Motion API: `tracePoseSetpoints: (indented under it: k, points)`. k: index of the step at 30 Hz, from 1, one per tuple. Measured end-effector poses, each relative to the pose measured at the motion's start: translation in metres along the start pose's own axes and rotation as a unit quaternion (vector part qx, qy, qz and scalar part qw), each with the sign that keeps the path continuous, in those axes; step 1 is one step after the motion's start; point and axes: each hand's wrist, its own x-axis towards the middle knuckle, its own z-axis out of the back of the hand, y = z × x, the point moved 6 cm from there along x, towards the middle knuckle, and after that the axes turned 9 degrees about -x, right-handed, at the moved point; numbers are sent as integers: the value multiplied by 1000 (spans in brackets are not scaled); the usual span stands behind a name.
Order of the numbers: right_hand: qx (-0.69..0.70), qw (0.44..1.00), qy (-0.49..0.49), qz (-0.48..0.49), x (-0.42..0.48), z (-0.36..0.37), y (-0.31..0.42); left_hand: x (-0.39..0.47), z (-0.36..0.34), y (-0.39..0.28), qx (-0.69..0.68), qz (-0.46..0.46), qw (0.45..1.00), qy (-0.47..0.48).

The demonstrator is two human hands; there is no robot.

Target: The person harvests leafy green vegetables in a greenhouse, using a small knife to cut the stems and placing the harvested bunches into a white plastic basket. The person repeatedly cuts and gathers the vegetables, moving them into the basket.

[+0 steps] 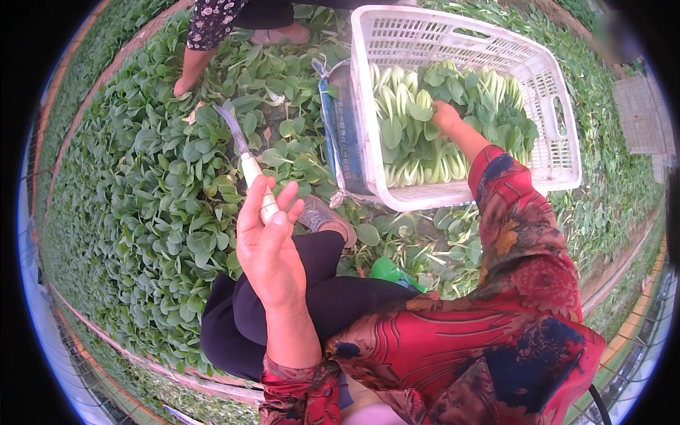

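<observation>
My left hand (271,244), palm up with fingers partly curled, holds the pale handle of a sickle (237,130); the curved blade points away over the leaves. Inside a white plastic crate (393,199), my right hand (446,118) reaches among heads of bok choy (398,101) and touches one; leaves partly hide its fingertips, so its grip cannot be told. Rows of these heads lie in the crate, pale stems and green leaves showing. The crate tilts towards me against a blue and dark printed bundle (345,133).
Dense leafy greens (138,212) grow at left. Cut leaves (425,255) litter the soil around my shoe (324,215). Another person's hand (186,85) reaches into the plants at upper left. A green object (388,270) lies beside my leg. More crates (640,114) stand at far right.
</observation>
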Motion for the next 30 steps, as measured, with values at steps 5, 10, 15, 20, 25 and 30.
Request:
tracePoseSetpoints:
  k: [5,10,15,20,25,30]
  points:
    - [-311,935,-134,108,-14,8,-7,0,-2,1,-2,0,1000,-4]
    - [-338,860,-192,330,-64,17,43,0,-4,1,-3,8,1000,3]
    - [-273,900,-47,337,-40,14,48,0,-8,2,-4,12,1000,16]
    - [-120,985,39,114,-23,14,68,4,-9,5,3,10,1000,11]
    - [-353,933,30,68,-36,-69,58,9,-10,9,19,5,1000,-16]
    - [-374,923,-20,90,-2,-129,31,14,22,-3,13,-10,998,-59]
